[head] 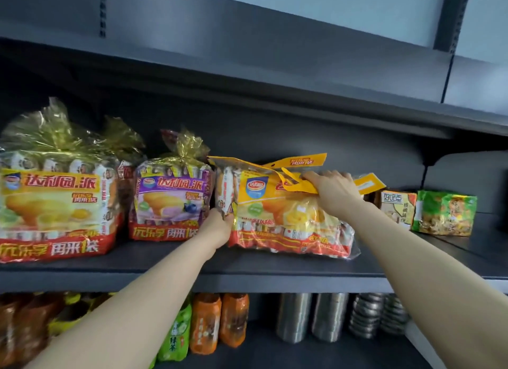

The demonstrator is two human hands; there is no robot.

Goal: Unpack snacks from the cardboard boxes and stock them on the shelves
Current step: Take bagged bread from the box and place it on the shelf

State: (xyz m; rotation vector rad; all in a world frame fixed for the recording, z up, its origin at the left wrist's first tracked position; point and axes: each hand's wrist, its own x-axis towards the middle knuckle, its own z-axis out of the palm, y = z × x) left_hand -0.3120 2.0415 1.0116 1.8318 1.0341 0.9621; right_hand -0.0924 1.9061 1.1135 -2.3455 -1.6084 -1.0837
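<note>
A large yellow-and-red bag of snack cakes (286, 220) stands on the dark grey shelf (275, 267), tilted slightly to the right. My left hand (217, 227) grips its lower left corner. Up at the bag's top edge, my right hand (334, 186) holds the yellow flap and handle. To the left of it stand a purple bag of the same cakes (170, 204) and a bigger yellow bag (55, 204), both upright. No cardboard box is in view.
Two small snack packs, one white-orange (398, 208) and one green (445, 213), sit at the right end of the shelf. Below are bottled drinks (220, 322) and metal cans (310, 316). Another shelf (247, 74) hangs overhead.
</note>
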